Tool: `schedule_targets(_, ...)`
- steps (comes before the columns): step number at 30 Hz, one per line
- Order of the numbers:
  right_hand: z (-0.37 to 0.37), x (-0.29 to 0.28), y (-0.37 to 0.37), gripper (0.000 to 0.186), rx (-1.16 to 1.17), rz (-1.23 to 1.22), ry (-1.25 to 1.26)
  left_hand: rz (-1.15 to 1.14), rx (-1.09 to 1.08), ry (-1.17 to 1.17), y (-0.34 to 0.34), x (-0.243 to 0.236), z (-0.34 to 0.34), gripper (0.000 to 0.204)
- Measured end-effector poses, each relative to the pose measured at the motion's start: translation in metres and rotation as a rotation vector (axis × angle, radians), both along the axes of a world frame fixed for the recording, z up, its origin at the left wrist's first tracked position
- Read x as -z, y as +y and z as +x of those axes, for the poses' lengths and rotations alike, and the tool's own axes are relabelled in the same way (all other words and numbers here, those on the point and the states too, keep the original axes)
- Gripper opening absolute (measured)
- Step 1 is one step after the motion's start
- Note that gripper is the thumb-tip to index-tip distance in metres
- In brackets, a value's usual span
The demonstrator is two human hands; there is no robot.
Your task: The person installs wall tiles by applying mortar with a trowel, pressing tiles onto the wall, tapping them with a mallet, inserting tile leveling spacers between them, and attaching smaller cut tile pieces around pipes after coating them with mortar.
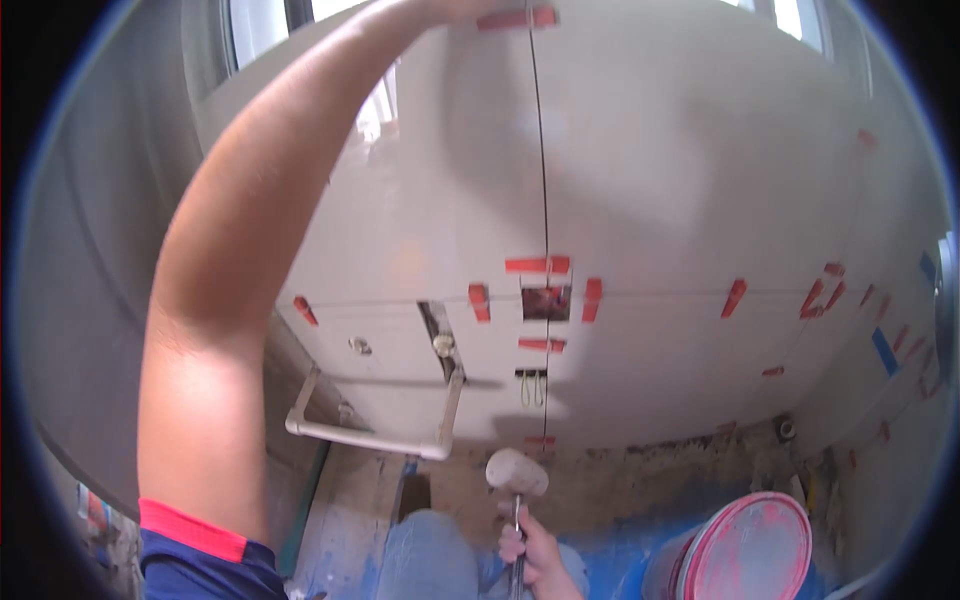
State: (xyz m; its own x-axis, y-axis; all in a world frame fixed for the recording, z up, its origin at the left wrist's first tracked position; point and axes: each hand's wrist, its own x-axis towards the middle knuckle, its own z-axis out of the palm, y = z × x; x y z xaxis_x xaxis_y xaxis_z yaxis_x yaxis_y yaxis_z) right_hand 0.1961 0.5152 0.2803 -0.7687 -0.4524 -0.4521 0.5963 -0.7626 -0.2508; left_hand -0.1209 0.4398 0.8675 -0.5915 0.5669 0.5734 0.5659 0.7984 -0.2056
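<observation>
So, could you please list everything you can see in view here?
Large glossy wall tiles: at least four, pale, ahead
Small plastic wedges: over a dozen, red, across tiled walls
Narrow clips: two, blue, right wall
Square opening: one, dark, central joint
Wire loops: two, pale, below opening
Bent plastic pipe: one, cream, lower left
Round bucket: one, pink smears, lower right
Windows: at least two, bright, top edge
Mallet with cylindrical head: one, white, bottom centre
Person's jeans: one pair, light blue, bottom centre
Left arm: one, navy sleeve, raised to top edge
Right hand: one, bare, gripping mallet
</observation>
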Motion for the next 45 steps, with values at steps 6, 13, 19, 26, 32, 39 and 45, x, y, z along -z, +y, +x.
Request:
schedule_targets(6, -0.008, 0.016, 0.001, 0.035, 0.068, -0.240, -0.035, 0.139, 0.156, 0.899, 0.005, 0.069, 0.008, 0.048)
schedule_targets(13, -0.010, 0.007, 0.007, 0.034, 0.199, -0.400, -0.063, 0.117, 0.502, 0.624, -0.025, 0.147, 0.046, 0.063)
schedule_targets(19, -0.009, 0.009, 0.009, 0.016, 0.249, -0.552, -0.093, -0.029, 0.410, 0.483, -0.069, 0.226, 0.055, 0.046)
schedule_targets(26, -0.001, 0.003, 0.010, 0.015, 0.359, -0.723, -0.234, 0.419, 0.172, -0.026, -0.203, 0.322, 0.155, 0.028)
schedule_targets(32, 0.006, -0.006, -0.002, 0.011, 0.311, -0.675, -0.232, 0.931, -0.239, -0.261, -0.324, 0.410, 0.176, 0.018)
schedule_targets(39, 0.011, -0.015, -0.016, 0.013, 0.242, -0.735, -0.189, 1.276, -0.417, -0.149, -0.425, 0.402, 0.074, 0.028)
schedule_targets(45, 0.014, -0.017, -0.020, 0.015, 0.326, -0.498, -0.101, 1.059, -0.453, 0.029, -0.414, 0.415, 0.050, 0.033)
